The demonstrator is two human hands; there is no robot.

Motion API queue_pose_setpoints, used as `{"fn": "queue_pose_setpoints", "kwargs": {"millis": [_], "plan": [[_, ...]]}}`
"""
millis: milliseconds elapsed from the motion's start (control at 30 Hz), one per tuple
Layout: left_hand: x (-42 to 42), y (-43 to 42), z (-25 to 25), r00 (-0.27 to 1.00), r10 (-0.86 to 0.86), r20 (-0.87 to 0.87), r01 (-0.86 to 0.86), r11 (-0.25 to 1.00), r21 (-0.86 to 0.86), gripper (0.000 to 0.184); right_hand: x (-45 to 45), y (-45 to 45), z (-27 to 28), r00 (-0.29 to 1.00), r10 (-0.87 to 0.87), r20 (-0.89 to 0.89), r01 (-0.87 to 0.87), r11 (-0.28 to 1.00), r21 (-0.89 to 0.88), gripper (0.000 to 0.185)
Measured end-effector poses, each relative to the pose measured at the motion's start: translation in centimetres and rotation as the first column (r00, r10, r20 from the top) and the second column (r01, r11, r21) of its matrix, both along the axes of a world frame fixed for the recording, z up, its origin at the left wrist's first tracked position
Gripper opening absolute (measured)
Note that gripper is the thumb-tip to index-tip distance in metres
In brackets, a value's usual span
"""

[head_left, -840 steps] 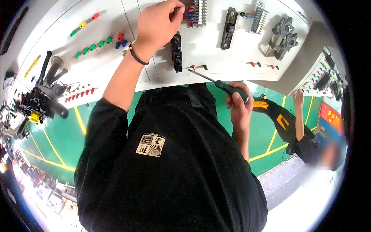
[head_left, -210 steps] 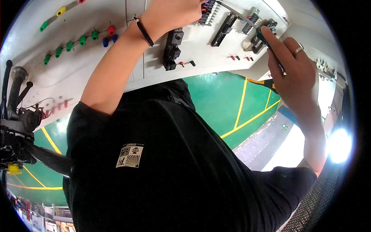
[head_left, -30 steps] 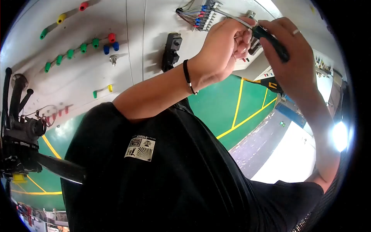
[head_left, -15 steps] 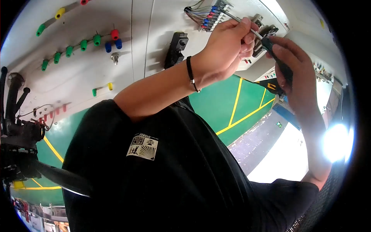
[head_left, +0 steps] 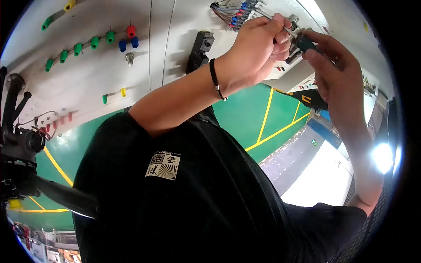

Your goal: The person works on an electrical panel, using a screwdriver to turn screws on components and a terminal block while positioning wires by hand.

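Observation:
My left hand, with a black band on its wrist, pinches the metal shaft of a screwdriver between thumb and fingers. My right hand is wrapped round the dark handle of that same screwdriver. The shaft points up and left at a terminal block with blue, red and grey wires on the white panel. Whether the tip sits in a screw is too small to tell. Behind the fingers, a metal and black fitting is partly hidden.
Green sockets, a red socket and blue sockets stick out of the panel at left. A black component is mounted beside my left forearm. Black equipment stands at far left. Yellow lines mark the green floor.
My right hand has shifted a little and its grip on the handle has turned, with the fingers more curled. The left hand stays on the shaft. The view has moved slightly.

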State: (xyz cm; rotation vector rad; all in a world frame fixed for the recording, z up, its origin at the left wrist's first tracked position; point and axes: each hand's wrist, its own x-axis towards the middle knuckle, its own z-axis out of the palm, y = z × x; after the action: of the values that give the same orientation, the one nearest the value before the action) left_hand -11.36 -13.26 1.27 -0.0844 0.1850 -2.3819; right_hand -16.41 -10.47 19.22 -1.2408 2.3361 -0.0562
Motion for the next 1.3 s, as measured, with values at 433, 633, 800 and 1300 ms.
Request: {"fn": "queue_pose_setpoints", "kwargs": {"millis": [433,633,800,1300], "plan": [[-0.4,-0.4,0.3,0.996,-0.081,0.044,0.08,0.997,0.009,0.021,-4.0,3.3,-1.1,0.157,0.769,-0.619,-0.785,0.477,0.394,0.052],[-1.4,-0.6,-1.4,0.997,0.049,-0.065,-0.045,0.997,0.057,0.017,-2.5,0.8,-1.8,0.784,0.563,-0.26,-0.602,0.792,-0.101,0.03],[-2.1,-0.9,-0.7,0.997,0.059,-0.048,-0.056,0.997,0.062,0.018,-3.8,-0.5,0.6,0.912,-0.014,0.41,0.028,0.999,-0.028,0.037],[-0.2,-1.4,-0.9,0.995,-0.018,-0.099,0.027,0.996,0.086,0.009,-2.4,-0.5,-1.1,0.466,0.746,-0.477,-0.848,0.531,0.002,0.034]]}}
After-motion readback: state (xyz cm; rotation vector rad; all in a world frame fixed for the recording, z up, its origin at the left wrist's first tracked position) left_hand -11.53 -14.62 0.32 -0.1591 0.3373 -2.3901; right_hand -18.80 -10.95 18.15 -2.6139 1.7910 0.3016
